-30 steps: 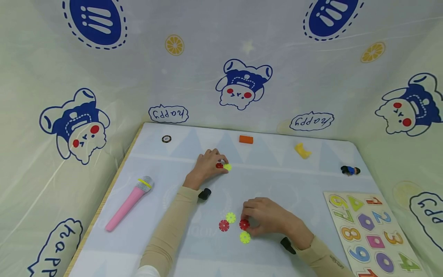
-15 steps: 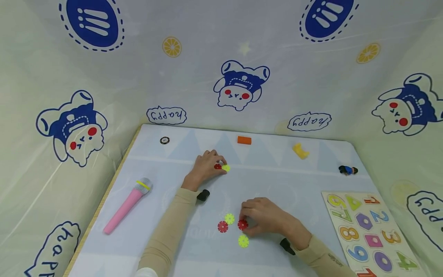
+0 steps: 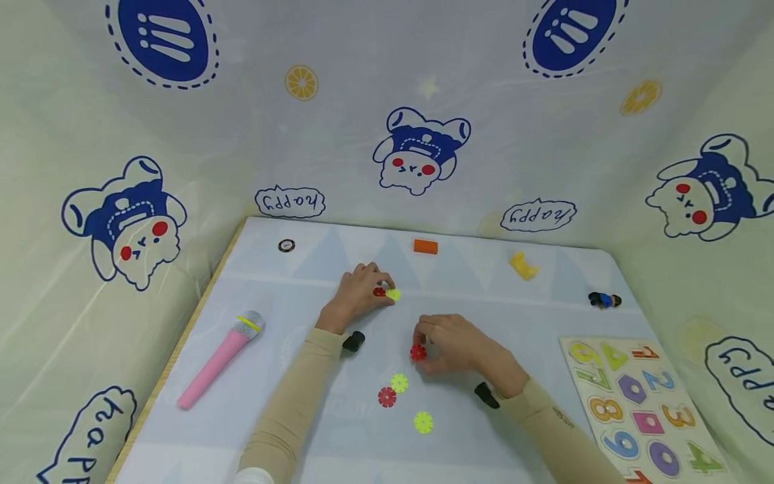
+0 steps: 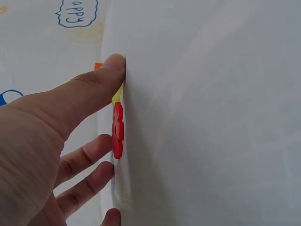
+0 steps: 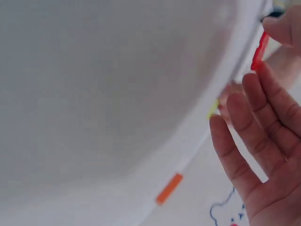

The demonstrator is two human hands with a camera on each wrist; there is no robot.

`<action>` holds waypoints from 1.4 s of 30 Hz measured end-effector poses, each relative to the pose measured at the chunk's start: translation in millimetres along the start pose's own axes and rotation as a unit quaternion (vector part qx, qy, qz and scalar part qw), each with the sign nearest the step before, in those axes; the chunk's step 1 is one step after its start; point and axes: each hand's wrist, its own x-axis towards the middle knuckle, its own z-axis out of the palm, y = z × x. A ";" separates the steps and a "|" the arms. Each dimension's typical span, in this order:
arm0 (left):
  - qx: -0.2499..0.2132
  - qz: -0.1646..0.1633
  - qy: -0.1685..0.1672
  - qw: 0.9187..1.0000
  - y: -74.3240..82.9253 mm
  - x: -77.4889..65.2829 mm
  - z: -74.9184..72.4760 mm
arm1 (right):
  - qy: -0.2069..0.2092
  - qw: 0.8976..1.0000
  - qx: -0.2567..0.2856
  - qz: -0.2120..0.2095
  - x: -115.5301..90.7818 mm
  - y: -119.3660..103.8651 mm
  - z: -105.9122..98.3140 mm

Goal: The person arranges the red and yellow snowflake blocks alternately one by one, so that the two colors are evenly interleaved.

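Observation:
My left hand (image 3: 358, 294) rests low over the table. Its thumb and fingers curl round a red notched disc (image 3: 379, 292) and a yellow-green notched disc (image 3: 394, 295) that adjoin each other. In the left wrist view the thumb lies by the yellow-green one, with a fingertip at the edge of the red disc (image 4: 118, 131). My right hand (image 3: 456, 346) pinches another red notched disc (image 3: 417, 353) between thumb and index finger; its other fingers are extended in the right wrist view. Nearer me lie a red disc (image 3: 387, 397) beside a yellow-green disc (image 3: 399, 383), and a separate yellow-green disc (image 3: 424, 423).
A pink toy microphone (image 3: 220, 359) lies at left. Along the back are a black-and-white round chip (image 3: 287, 246), an orange block (image 3: 426, 247), a yellow piece (image 3: 523, 266) and a small figure (image 3: 605, 300). A number-and-shape puzzle board (image 3: 641, 407) is at right.
My right hand has lifted away from the loose discs and moved toward the back with its red disc. My left hand stays with its two discs.

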 end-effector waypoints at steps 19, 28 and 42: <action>-0.002 -0.007 -0.008 1.000 2.1 2.7 2.8 | -0.002 0.993 -0.004 0.118 78.4 50.9 -19.6; -0.001 -0.013 -0.006 1.000 2.7 1.9 2.4 | 0.006 0.994 0.003 0.112 86.6 53.8 -20.2; -0.014 -0.005 -0.027 1.000 4.0 6.4 3.8 | 0.015 0.992 0.046 0.113 71.3 45.5 -18.1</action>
